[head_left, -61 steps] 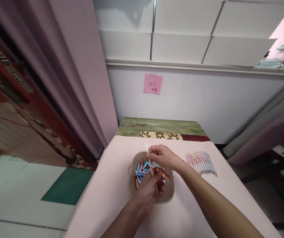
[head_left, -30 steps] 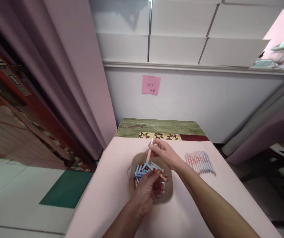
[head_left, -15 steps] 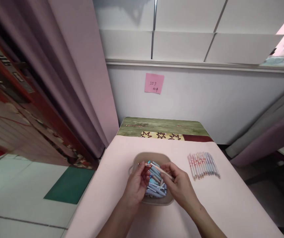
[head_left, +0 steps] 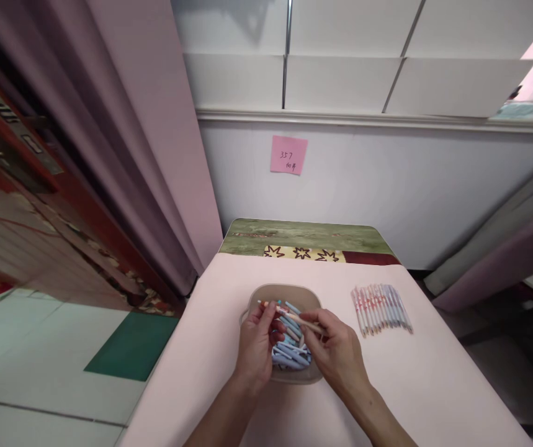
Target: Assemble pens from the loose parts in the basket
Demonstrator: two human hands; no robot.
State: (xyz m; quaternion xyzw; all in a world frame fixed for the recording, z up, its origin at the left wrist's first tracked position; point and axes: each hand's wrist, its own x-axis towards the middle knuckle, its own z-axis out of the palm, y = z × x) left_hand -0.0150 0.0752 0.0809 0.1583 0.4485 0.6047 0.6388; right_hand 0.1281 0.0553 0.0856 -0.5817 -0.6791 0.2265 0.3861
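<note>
Over a beige plastic basket (head_left: 257, 292), my left hand (head_left: 255, 345) pinches an orange-and-white pen part (head_left: 266, 304) between thumb and fingers. Its white end points up and left. My right hand (head_left: 339, 349) grips a pale beige pen barrel (head_left: 304, 321) that slants down to the right. The two pieces lie in line and appear to meet between my hands; fingers partly hide the joint. Below them, the basket holds many loose blue, light-blue and beige pen pieces (head_left: 290, 357).
To the right, several assembled-looking pens (head_left: 381, 310) with red and purple markings lie side by side on the pink tablecloth (head_left: 434, 385). A green wooden-look table end (head_left: 303, 233) abuts the wall, where a pink note (head_left: 289, 155) is stuck. A curtain (head_left: 154, 124) hangs at left.
My left hand has shifted the orange-and-white part slightly, showing more of its white end. The gap between it and the barrel has closed, and my right hand sits slightly lower.
</note>
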